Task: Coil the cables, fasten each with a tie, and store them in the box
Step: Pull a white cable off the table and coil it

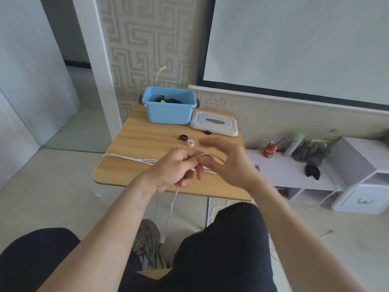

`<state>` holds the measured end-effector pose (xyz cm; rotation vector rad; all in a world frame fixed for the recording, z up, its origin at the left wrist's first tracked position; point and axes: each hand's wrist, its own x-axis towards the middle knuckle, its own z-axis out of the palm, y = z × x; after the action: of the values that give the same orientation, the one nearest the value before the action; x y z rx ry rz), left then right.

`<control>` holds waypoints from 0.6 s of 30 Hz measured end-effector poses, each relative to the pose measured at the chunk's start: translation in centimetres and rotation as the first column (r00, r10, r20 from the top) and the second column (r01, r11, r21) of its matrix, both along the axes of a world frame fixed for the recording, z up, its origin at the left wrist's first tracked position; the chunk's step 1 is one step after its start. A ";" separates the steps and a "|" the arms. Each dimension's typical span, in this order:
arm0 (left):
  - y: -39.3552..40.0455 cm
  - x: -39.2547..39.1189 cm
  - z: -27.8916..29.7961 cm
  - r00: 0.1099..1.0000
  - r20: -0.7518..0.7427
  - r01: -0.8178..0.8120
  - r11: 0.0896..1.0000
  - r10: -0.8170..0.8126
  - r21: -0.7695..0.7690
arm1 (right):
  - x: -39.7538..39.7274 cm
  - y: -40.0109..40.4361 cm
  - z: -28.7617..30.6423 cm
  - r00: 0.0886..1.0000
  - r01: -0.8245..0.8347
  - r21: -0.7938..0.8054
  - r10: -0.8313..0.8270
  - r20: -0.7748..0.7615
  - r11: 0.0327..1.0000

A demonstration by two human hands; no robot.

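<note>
A thin white cable (130,158) lies in long loops across the small wooden table (147,131). My left hand (175,170) grips the loops over the table's middle, and one strand hangs from it down to the floor. Just to the right, my right hand (229,161) is blurred, its fingers spread and touching the cable near the left fingertips. The blue box (168,108) stands at the table's back with dark coiled cables inside. A black tie (182,137) and a white tie (190,142) lie in front of the box.
The box's white lid (214,122) lies at the back right of the table, partly over another black tie (208,132). A low white shelf (294,171) to the right carries a red can, a spray bottle and dark items. My legs and one shoe sit below.
</note>
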<state>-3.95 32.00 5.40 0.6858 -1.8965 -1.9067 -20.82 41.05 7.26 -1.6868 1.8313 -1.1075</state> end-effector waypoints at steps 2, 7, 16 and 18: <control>0.0 0.2 -0.4 1.000 0.010 -0.022 0.999 0.022 -0.026 | 1.1 -0.2 -1.6 0.998 -0.029 0.033 0.027 0.050 0.999; 0.2 2.4 -2.0 0.988 0.151 0.034 0.997 -0.023 -0.071 | -2.7 0.0 -2.0 0.956 0.292 -0.086 -0.288 0.057 0.952; -0.3 5.2 -4.3 0.999 -0.027 -0.035 0.981 0.041 0.191 | -4.6 0.2 -4.9 0.819 0.549 0.032 -0.529 -0.223 0.835; 0.4 4.8 -4.3 0.995 -0.089 -0.023 0.971 0.046 0.239 | -0.6 -0.1 -5.4 0.974 0.217 0.086 -0.210 -0.080 0.972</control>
<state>0.83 32.41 1.10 0.6799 -1.6045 -2.1265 -21.37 40.92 1.84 -1.5207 2.1152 -1.0371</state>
